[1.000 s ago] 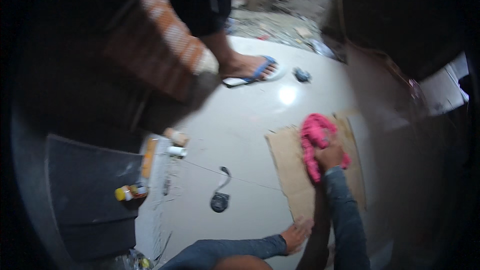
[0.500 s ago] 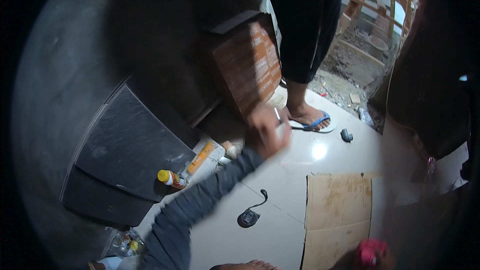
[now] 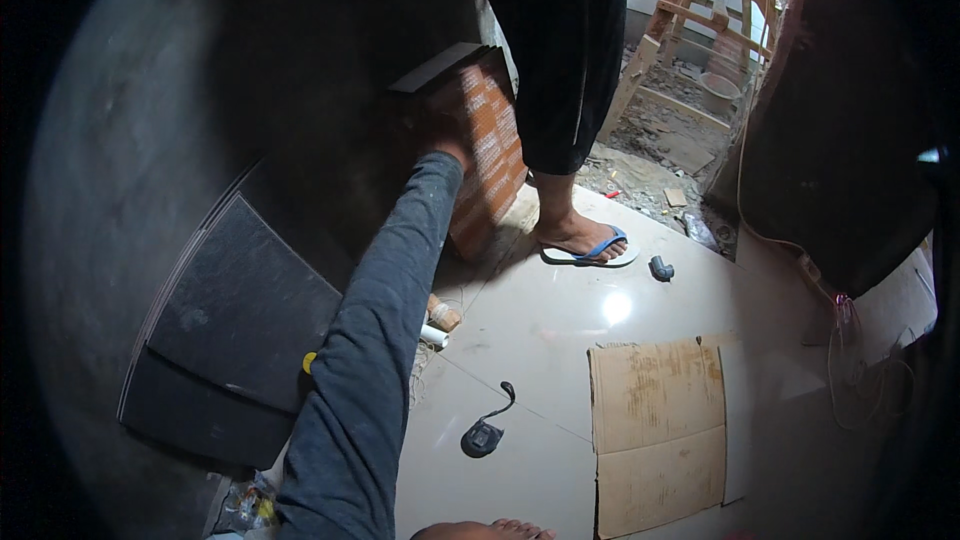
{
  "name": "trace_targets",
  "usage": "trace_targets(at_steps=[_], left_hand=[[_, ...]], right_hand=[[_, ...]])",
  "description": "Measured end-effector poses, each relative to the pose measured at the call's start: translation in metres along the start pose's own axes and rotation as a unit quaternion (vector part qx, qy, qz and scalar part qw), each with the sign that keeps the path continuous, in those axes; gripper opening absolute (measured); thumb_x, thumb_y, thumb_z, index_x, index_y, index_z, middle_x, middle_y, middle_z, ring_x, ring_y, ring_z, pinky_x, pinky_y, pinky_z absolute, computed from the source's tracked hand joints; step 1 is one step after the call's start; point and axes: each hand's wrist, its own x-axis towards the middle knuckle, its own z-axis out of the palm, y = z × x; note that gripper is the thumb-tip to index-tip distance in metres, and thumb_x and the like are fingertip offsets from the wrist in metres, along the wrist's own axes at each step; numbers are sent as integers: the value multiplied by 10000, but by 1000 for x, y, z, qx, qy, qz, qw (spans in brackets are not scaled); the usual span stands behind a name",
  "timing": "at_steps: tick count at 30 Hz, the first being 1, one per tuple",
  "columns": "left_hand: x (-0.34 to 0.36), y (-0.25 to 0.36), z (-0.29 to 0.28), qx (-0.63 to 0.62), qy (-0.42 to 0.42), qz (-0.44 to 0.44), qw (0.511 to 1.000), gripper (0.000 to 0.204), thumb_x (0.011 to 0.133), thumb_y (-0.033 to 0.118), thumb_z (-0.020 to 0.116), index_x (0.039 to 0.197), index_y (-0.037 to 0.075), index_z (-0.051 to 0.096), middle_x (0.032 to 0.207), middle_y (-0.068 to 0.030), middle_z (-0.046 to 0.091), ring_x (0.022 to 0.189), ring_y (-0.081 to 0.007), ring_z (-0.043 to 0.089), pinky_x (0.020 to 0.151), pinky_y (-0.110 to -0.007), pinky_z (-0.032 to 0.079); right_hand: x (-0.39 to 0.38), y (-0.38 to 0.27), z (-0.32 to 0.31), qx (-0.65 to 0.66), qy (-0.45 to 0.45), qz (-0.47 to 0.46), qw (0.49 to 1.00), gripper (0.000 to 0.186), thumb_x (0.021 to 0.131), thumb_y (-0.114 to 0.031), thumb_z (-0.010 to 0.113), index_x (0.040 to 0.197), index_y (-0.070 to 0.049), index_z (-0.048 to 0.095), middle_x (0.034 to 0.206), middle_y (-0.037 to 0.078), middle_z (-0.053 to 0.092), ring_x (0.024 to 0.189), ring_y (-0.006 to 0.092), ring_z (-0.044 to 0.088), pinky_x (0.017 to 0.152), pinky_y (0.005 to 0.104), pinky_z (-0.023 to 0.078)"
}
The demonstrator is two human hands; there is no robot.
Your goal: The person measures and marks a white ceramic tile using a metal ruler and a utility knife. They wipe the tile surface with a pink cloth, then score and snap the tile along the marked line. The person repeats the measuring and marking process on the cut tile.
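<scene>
My left arm reaches up and away in a grey sleeve, and my left hand is in deep shadow beside the stacked orange-brown cartons. Its fingers are too dark to make out, so I cannot tell whether it touches or holds anything. A dark flat slab lies on top of the cartons. My right hand is out of view. On the pale tiles to the right of my sleeve lies a black tape measure with a wrist strap.
A person's foot in a blue-strapped flip-flop stands beside the cartons. Nearby is a grey pipe elbow. Flat cardboard covers tiles at right. Dark panels lean at left. Behind are rubble and a wooden ladder.
My left hand has moved up and left to the cartons, its sleeve now covering most of the yellow-capped bottle. My right hand, with something pinkish-red, has left the lower right of the view.
</scene>
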Motion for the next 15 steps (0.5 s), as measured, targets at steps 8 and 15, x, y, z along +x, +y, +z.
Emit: trace_targets(at_steps=[8,15], left_hand=[[5,12,-1,-28,66,-43,997,441,893,305,698,1245,40,703,1350,-243,647,1283,-393,606,1065,-509,501],[24,11,-9,-37,103,-63,992,471,900,356,704,1251,42,708,1365,-230,647,1305,-392,596,1068,-510,501]], right_hand=[[69,-95,70,112,-31,-97,988,601,940,-517,666,1421,-164,598,1301,210,665,1098,390,684,927,517,555],[98,-158,106,200,-79,-165,963,603,960,-530,635,1424,-148,591,1313,193,660,1122,374,672,948,499,546]])
